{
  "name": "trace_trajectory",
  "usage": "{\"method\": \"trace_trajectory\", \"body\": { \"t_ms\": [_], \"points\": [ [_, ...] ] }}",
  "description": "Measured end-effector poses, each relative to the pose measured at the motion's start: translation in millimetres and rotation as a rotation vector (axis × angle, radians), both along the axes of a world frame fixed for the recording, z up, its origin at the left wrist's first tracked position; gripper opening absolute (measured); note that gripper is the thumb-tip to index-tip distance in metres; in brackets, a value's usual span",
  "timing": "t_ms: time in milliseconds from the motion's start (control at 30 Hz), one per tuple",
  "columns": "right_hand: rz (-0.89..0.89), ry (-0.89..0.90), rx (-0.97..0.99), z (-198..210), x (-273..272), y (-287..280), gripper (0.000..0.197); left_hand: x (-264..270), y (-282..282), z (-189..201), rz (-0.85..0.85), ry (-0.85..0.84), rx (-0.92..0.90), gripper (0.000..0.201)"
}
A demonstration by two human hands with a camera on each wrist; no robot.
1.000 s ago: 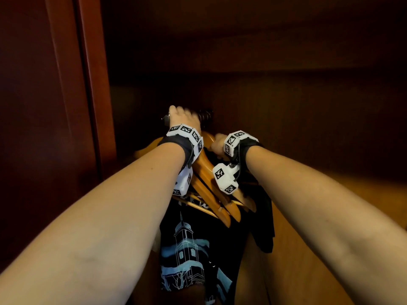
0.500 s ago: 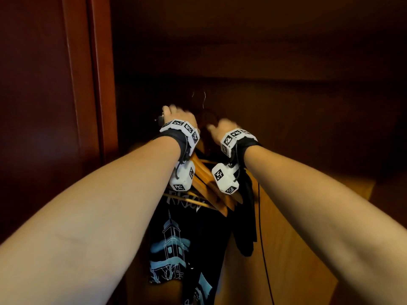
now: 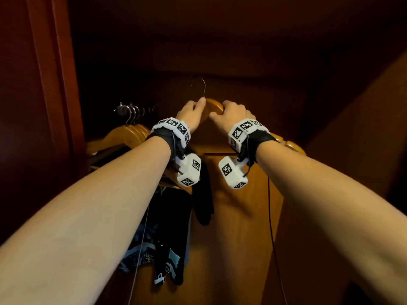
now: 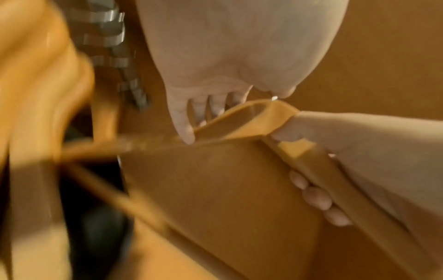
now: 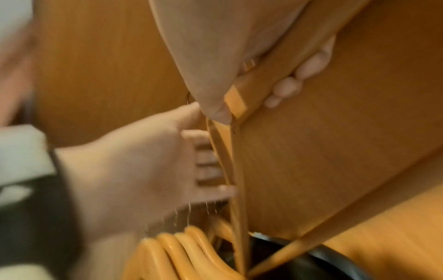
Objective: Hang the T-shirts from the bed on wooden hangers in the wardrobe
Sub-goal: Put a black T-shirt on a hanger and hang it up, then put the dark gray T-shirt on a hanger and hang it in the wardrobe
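Hooks on rail: about six metal hooks [image 3: 132, 113] left of the grip, the farthest ones lost in shadow
Hung hangers: a bunch of wooden hangers [image 3: 126, 135] under those hooks; count unclear, they overlap
T-shirts: dark printed T-shirts [image 3: 163, 234] below the left forearm, number hidden (folds merge in the dark)
Left hand: left hand [image 3: 192, 114] curled round the held hanger's left shoulder at the neck
Held hanger: one wooden hanger [image 3: 213, 106], golden varnished, bare, thin wire hook free above the fists, inside the wardrobe [image 3: 242, 212]
Right hand: right hand [image 3: 234, 115] clasps its right arm, fingers wrapped beneath
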State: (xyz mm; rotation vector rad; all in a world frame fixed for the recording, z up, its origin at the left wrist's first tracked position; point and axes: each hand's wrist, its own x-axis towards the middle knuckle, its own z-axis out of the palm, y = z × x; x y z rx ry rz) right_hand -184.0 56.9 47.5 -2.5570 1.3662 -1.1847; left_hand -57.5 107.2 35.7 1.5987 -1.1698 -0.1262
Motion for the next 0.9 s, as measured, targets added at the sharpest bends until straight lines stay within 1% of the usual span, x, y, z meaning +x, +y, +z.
{"method": "trace_trajectory", "body": {
  "t_ms": [67,134,234,367,434,534,601,701,734,834,901],
  "points": [
    [-0.017,-0.011,-0.002,-1.5,-24.9,11.1,0.028,-20.8,-0.4,-5.7,-0.087,0.095,-0.018,0.061],
    [-0.042,-0.021,-0.013,-6.1,-47.1,22.2,0.027,-44.8,5.8,-10.2,-0.142,0.155,-0.025,0.059],
    [-0.063,-0.016,-0.012,-15.2,-80.0,39.2,0.023,-79.6,20.0,-14.7,-0.200,0.238,-0.046,0.045],
    [-0.058,-0.004,0.005,-30.7,-120.8,60.0,0.025,-111.1,42.4,-29.7,-0.281,0.313,-0.071,0.034],
    [-0.048,-0.007,0.000,-38.0,-136.5,70.7,0.026,-123.4,55.6,-36.9,-0.302,0.323,-0.089,0.033],
    [-0.039,-0.012,0.005,-49.8,-157.2,90.0,0.027,-140.3,76.2,-47.1,-0.315,0.312,-0.085,0.039],
    [-0.025,-0.018,0.024,-59.7,-170.1,104.6,0.027,-149.6,91.3,-56.2,-0.330,0.316,-0.048,0.041],
    [-0.004,-0.038,0.061,-74.9,-188.7,124.6,0.025,-160.0,111.8,-73.1,-0.367,0.288,0.051,0.051],
    [0.000,-0.050,0.082,-80.5,-194.9,130.9,0.025,-163.0,116.9,-79.4,-0.389,0.285,0.074,0.050],
    [0.008,-0.076,0.140,-100.8,-212.6,145.1,0.025,-170.4,129.0,-97.4,-0.486,0.303,0.114,0.041],
    [0.033,-0.111,0.212,-116.8,-224.3,155.9,0.026,-173.5,136.1,-111.0,-0.555,0.300,0.129,0.041]
  ]
}}
